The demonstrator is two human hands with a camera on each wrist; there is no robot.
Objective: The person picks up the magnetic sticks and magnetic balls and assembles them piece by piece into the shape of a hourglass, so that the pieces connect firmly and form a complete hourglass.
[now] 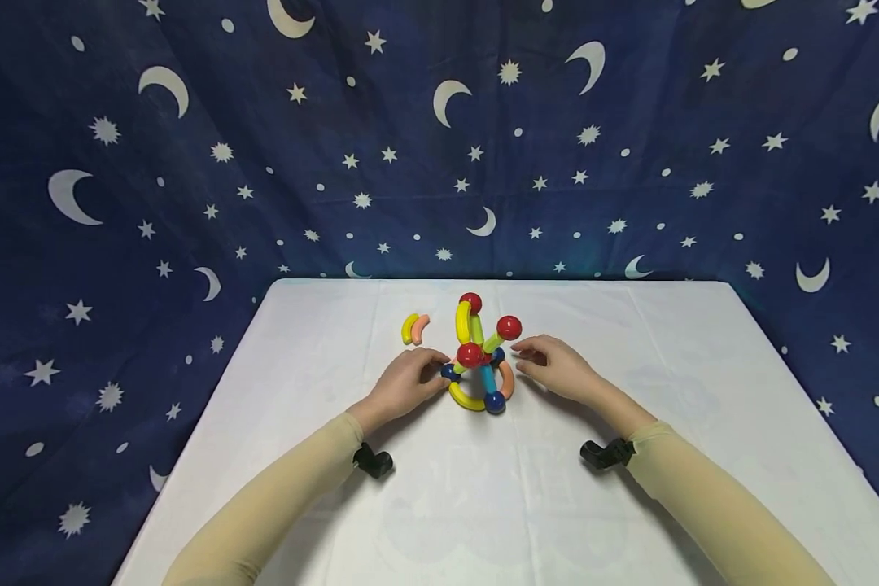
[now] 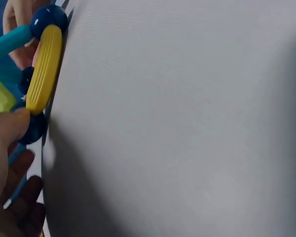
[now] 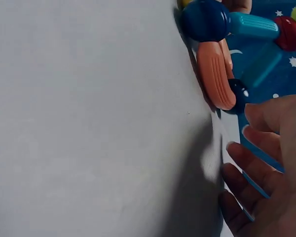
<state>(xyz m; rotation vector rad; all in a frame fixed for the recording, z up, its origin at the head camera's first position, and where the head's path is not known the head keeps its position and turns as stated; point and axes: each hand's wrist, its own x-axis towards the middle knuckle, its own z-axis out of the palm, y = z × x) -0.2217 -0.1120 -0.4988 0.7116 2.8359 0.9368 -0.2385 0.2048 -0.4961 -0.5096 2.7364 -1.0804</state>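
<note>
A ball-and-stick toy structure stands mid-table, made of red and dark blue balls joined by blue, lime, yellow and orange rods. At its left side, my left hand pinches a dark blue ball between thumb and index finger. The thumb lies at the end of a curved yellow rod in the left wrist view. My right hand is held just right of the structure, fingers loosely bent and apart. Nearest to it are a curved orange rod and a dark blue ball.
Two loose curved pieces, one yellow and one orange, lie behind the left hand. A white cloth covers the table. Behind it hangs a dark blue curtain with moons and stars.
</note>
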